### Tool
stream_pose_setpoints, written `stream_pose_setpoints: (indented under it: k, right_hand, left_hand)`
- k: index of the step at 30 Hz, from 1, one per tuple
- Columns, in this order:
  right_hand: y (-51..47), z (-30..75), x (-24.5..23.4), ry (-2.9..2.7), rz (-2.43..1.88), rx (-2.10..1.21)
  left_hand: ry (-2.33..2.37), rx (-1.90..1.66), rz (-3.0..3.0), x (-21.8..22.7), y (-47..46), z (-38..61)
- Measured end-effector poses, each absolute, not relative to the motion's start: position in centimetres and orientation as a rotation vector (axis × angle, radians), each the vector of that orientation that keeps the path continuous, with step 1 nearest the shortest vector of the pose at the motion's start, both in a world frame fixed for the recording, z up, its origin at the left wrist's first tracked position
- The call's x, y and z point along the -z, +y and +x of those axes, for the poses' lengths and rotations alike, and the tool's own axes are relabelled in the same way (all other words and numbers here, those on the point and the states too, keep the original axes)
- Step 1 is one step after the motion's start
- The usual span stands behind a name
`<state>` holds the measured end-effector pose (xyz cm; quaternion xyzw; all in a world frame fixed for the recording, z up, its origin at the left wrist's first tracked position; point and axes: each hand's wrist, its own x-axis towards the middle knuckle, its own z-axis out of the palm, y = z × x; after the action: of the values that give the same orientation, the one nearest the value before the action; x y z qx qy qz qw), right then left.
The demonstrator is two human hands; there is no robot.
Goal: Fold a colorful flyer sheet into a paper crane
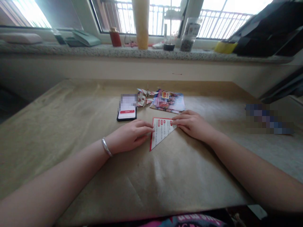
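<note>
A triangle of folded paper [160, 130], printed with text and edged in red, lies on the table in the middle of the view. At its left edge my left hand [134, 134] holds it, fingers together and thumb side low; a silver bangle circles that wrist. The upper right corner of the paper is pinched under the fingers of my right hand [194, 124]. Both hands rest close to the tabletop. My fingertips hide parts of the paper's edges.
Beyond my hands sit a phone [127, 112] with a lit screen, folded paper cranes [143, 98] and a stack of colourful printed sheets [169, 100]. A blurred-out object [267, 119] lies at the right. Bottles and jars line the windowsill [94, 50] behind the brown-covered table [132, 189].
</note>
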<state>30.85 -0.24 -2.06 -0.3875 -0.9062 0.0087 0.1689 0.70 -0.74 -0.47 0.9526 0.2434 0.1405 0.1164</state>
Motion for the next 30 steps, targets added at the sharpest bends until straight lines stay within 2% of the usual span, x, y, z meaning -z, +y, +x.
stream_pose_setpoints:
  k: [6, 15, 20, 25, 30]
  right_hand:
    - [0.0, 30.6, 2.6, -2.563, -1.047, 0.005]
    - [-0.8, 28.9, 2.1, -2.538, -1.242, 0.05]
    - [-2.0, 28.0, 1.7, -2.531, -1.326, -0.027]
    - [-2.5, 27.5, 1.9, -2.605, -1.182, -0.19]
    - [-2.3, 27.6, 2.3, -2.648, -1.11, -0.275]
  left_hand:
    - [0.828, -0.311, 2.871, 1.3, -0.6, 0.9]
    - [0.773, -0.361, 2.907, 1.1, -0.6, 0.9]
    - [0.792, -0.34, 2.924, 1.3, -0.5, 0.8]
    - [0.891, -0.337, 2.903, 1.3, -0.6, 1.0]
    - [0.79, -0.353, 2.845, 1.1, -0.6, 0.7]
